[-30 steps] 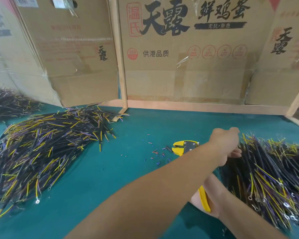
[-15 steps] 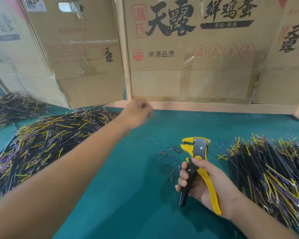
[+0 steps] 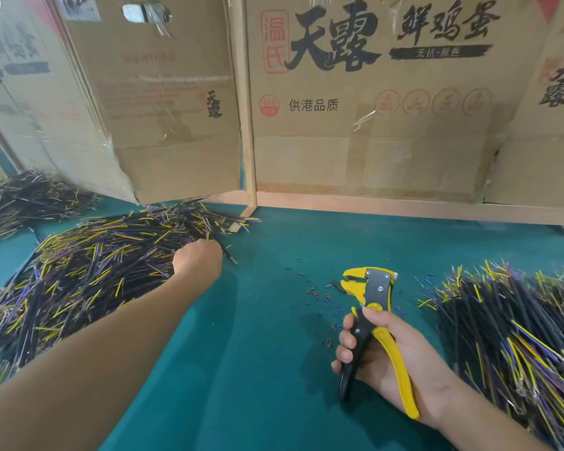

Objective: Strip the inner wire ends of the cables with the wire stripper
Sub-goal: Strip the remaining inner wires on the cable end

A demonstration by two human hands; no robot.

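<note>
At the left of the frame the left hand (image 3: 197,260) pinches a thin, light, bendy cable (image 3: 226,252) near its end, while the right hand (image 3: 383,349) grips the stripper (image 3: 370,294).

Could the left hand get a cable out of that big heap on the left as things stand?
Probably yes. The left hand is already at the near edge of the left cable heap, fingers curled among the cables, with nothing in its way. Whether it actually grips one is hidden.

Cardboard walls (image 3: 355,151), green tabletop (image 3: 248,369)
</note>
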